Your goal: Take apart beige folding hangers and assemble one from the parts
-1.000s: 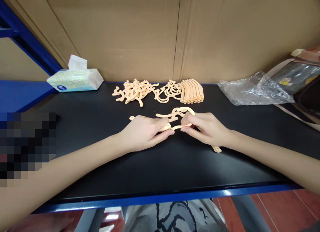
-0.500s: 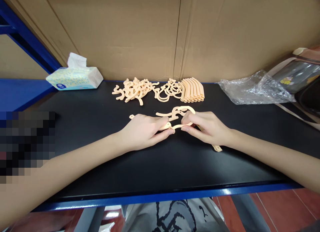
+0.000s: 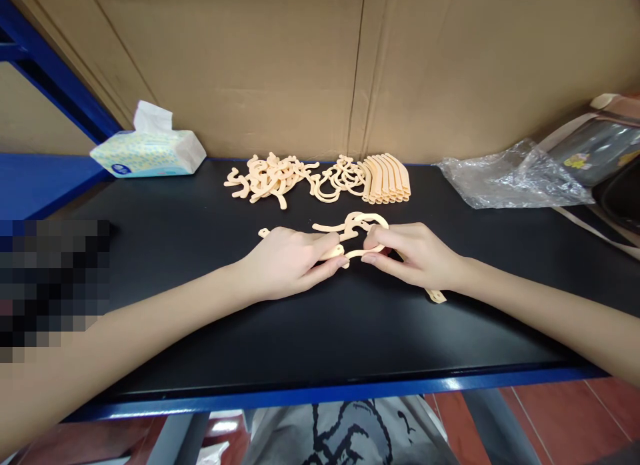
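Note:
Over the black tabletop, my left hand [image 3: 295, 263] pinches a pale cream plastic hanger arm [image 3: 334, 253] whose holed end sticks out between thumb and finger. The arm's other end shows beyond the knuckles. My right hand [image 3: 415, 255] is closed on a curved cream hanger hook [image 3: 383, 223]. The hook's lower tip sits at my left thumb, close to the arm's holed end; I cannot tell whether they are joined. Just behind the fingers lie more loose hanger pieces [image 3: 327, 229]. A flat holed strip [image 3: 437, 296] pokes out below my right wrist.
Toward the back lie a jumbled pile of hanger pieces [image 3: 270, 178], several loose hooks [image 3: 327, 197] and a neat row of hanger arms [image 3: 387, 178]. A tissue pack [image 3: 155, 151] stands back left. Crumpled clear plastic [image 3: 510, 178] and a transparent bag [image 3: 600, 151] are at the right.
The hook in my right hand has turned very slightly, and the view has shifted a little. Both hands keep their grip in nearly the same place.

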{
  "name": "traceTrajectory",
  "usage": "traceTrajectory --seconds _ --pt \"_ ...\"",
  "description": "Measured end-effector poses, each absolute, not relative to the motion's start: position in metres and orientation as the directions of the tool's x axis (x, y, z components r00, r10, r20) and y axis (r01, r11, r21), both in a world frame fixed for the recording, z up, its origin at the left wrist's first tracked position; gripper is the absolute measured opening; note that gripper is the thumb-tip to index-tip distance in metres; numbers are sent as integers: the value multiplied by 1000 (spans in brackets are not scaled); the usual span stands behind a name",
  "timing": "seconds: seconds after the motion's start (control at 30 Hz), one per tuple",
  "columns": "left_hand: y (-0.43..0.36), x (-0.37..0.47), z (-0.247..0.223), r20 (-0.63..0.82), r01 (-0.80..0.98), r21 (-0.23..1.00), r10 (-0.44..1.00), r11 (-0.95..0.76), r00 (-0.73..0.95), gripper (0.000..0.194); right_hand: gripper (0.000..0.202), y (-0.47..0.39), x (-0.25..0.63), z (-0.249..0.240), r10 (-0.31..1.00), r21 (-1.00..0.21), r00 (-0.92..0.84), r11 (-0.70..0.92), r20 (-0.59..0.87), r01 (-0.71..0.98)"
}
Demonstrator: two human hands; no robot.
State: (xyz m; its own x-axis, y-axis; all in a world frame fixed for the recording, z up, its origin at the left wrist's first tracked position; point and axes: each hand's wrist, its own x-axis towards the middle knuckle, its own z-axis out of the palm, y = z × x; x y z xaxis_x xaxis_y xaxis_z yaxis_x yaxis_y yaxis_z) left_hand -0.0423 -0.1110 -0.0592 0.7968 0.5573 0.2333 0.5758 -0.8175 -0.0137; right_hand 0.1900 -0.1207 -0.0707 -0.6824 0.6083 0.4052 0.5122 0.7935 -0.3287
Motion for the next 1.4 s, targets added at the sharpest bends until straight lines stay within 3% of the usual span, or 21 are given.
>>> traceTrajectory --seconds 0.33,1.4 --pt "-109 -44 -60 245 516 -14 498 -856 832 31 22 -120 190 -71 614 -328 -691 789 381 520" --pt "-108 -44 -58 208 508 -44 489 -860 847 29 20 -118 189 -69 603 -294 -731 796 320 529"
